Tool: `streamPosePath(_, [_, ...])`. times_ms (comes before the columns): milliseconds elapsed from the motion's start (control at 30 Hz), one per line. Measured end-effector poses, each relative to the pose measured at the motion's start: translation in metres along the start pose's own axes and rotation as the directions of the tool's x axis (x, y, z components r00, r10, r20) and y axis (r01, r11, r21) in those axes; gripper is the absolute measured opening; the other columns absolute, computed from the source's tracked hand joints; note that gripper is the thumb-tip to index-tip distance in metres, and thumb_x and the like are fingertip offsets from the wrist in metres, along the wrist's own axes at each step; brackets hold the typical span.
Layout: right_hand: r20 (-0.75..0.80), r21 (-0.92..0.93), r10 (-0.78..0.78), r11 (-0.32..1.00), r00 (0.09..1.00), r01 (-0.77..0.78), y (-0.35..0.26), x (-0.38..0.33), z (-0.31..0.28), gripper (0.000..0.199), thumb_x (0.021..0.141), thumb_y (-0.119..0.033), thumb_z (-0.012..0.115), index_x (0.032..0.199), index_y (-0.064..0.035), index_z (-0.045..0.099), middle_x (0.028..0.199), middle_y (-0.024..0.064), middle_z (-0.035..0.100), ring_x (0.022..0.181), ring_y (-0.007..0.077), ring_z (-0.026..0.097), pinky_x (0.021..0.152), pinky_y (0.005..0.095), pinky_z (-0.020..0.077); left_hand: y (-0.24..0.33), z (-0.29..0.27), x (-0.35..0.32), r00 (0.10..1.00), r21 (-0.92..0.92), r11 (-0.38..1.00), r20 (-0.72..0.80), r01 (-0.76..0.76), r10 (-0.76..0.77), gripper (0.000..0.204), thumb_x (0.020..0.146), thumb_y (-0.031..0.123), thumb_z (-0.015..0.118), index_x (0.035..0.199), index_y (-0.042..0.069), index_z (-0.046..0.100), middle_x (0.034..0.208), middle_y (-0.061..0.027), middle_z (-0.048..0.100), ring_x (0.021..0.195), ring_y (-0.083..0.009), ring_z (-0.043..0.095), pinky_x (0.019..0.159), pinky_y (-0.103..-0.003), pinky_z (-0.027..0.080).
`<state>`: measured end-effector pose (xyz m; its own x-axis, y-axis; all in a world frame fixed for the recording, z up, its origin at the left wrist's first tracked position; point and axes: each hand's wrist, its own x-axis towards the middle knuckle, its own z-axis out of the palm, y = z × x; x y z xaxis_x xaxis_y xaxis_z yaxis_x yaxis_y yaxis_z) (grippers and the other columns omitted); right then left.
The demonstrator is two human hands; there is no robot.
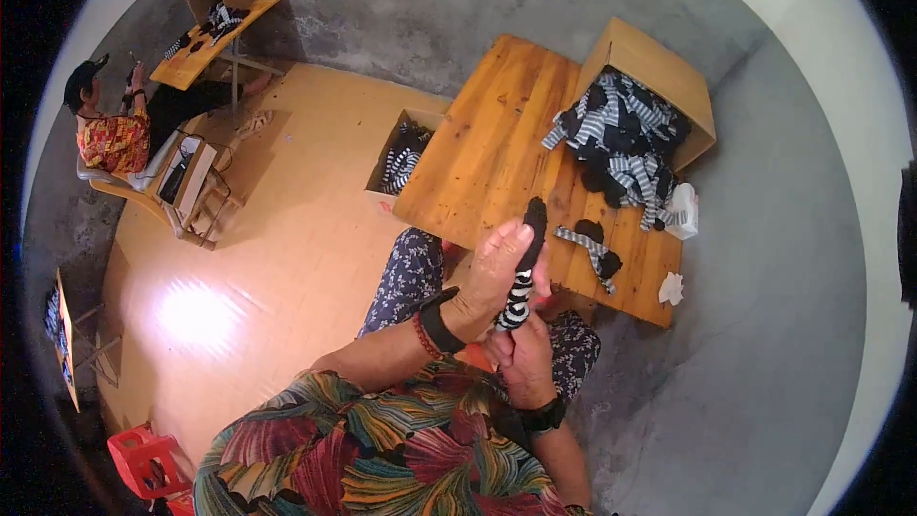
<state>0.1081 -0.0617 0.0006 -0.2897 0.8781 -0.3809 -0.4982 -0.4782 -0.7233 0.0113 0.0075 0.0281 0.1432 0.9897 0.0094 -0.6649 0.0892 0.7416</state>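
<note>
Both the left hand [494, 272] and right hand [523, 352] clamp a striped sock [522, 272]; loosened fingers could drop it off the worktop [497, 148].

- Square wooden plank table [497, 148]
- Open cardboard box [659, 62] spilling black-and-white striped socks [621, 139]
- Single striped sock [592, 248] lying flat
- Crumpled white paper [671, 289] at the table's edge

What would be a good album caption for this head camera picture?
Left hand and right hand hold a striped sock above a wooden table.
</note>
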Motion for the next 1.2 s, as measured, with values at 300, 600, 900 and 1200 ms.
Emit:
streamPosePath(300, [0.004, -0.490, -0.189, 0.856, 0.982, 0.167, -0.014, 0.000, -0.027, 0.018, 0.088, -0.020, 0.049, 0.077, -0.0059, 0.052, 0.051, -0.0039, 0.038, 0.041, 0.0044, 0.032, 0.038, 0.0197, 0.0242, 0.034, -0.022, 0.020, 0.973, 0.090, 0.992, 0.220, -0.085, 0.063, 0.029, 0.084, 0.029, 0.053, 0.093, 0.001, 0.051, 0.081, -0.0106, 0.059, 0.075, -0.0182, 0.058, 0.070, -0.027, 0.046])
streamPosePath(600, [-0.015, -0.575, -0.319, 0.778, 0.948, 0.253, -0.004, 0.000, -0.029, 0.021, 0.089, -0.023, 0.048, 0.079, -0.0058, 0.053, 0.052, -0.0048, 0.039, 0.042, 0.0031, 0.031, 0.038, 0.0192, 0.0233, 0.011, -0.011, 0.032, 0.947, -0.183, 0.936, 0.057, -0.300, 0.315, 0.014, 0.088, 0.017, 0.049, 0.092, 0.004, 0.048, 0.070, -0.0057, 0.054, 0.060, -0.0132, 0.053, 0.059, -0.024, 0.044])
streamPosePath(900, [-0.021, -0.172, -0.045, 0.984, 0.999, 0.041, -0.008, -0.007, -0.021, 0.021, 0.090, -0.024, 0.047, 0.078, -0.0067, 0.049, 0.047, -0.0019, 0.037, 0.037, 0.0061, 0.030, 0.036, 0.0210, 0.0236, 0.012, 0.016, 0.021, 0.961, 0.031, 0.967, -0.115, -0.251, 0.253, 0.031, 0.084, 0.013, 0.055, 0.112, 0.005, 0.044, 0.068, -0.0032, 0.051, 0.051, -0.0083, 0.045, 0.048, -0.019, 0.039])
streamPosePath(1200, [0.021, -0.178, -0.064, 0.982, 0.998, 0.067, -0.016, -0.003, -0.011, 0.022, 0.089, -0.024, 0.047, 0.077, -0.0064, 0.049, 0.047, -0.0026, 0.034, 0.038, 0.0065, 0.029, 0.039, 0.0220, 0.0233, 0.005, 0.004, 0.024, 0.952, -0.457, 0.890, 0.275, 0.008, 0.133, 0.032, 0.090, 0.037, 0.041, 0.095, 0.007, 0.049, 0.050, 0.0026, 0.037, 0.037, -0.0085, 0.032, 0.040, -0.024, 0.030])
